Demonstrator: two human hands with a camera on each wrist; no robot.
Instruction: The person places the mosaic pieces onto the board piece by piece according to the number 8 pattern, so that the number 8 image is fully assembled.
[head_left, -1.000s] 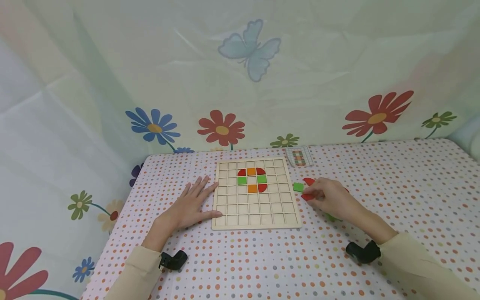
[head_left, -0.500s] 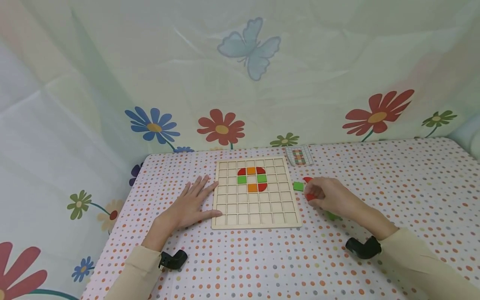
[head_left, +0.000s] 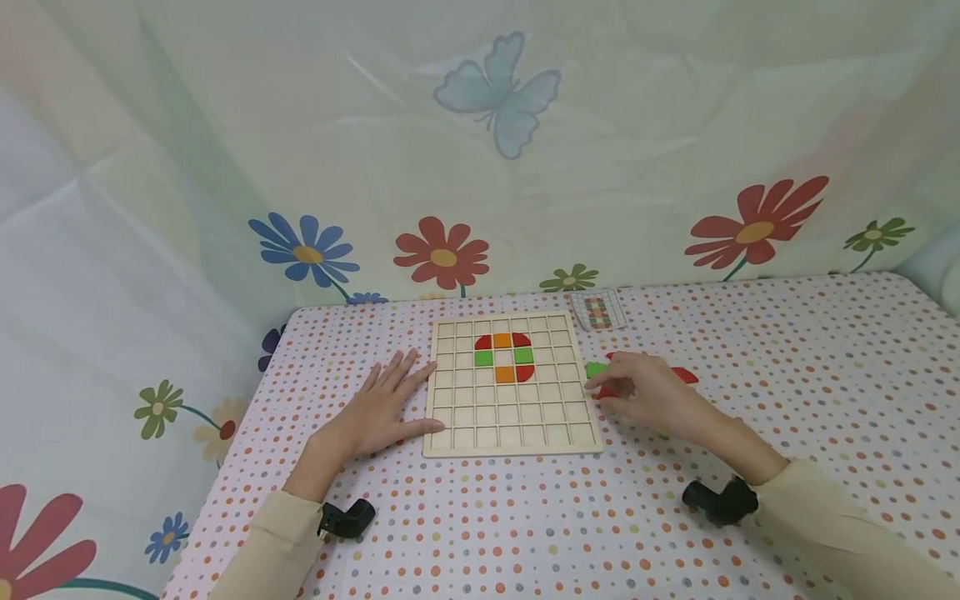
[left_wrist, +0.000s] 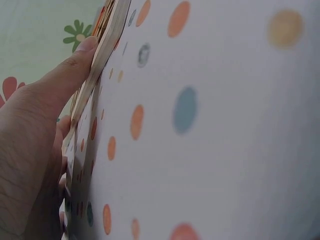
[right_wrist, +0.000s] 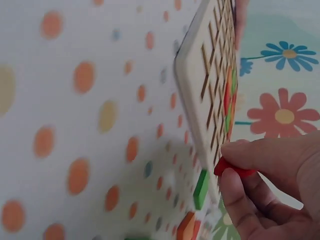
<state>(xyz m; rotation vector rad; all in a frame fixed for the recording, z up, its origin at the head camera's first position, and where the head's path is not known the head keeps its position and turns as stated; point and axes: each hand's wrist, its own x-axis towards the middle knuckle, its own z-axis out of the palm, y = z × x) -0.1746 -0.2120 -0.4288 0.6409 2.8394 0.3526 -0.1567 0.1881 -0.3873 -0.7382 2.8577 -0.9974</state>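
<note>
My left hand [head_left: 381,408] lies spread at the left edge of a wooden grid board [head_left: 517,417]; in the left wrist view its thumb [left_wrist: 75,67] touches the board's rim. My right hand [head_left: 652,396], beside the board's right edge, pinches a red piece with a rounded side [right_wrist: 235,169] between thumb and finger. Set in the board's upper cells are red rounded-corner pieces [head_left: 524,372], orange squares [head_left: 502,341] and green squares [head_left: 484,357], arranged round one bare cell, with the lower-left corner cell also bare.
Past the right edge lie loose pieces, partly hidden by my right hand: a green one [right_wrist: 201,190], an orange one [right_wrist: 185,226] and a red one [head_left: 685,375]. A card with a printed coloured pattern [head_left: 598,311] lies behind the board's right corner. A flowered cloth hangs behind the table.
My right hand draws back slightly, then shifts left toward the board with the red piece, now overlapping the loose green piece and uncovering a red one to its right. The left hand stays put.
</note>
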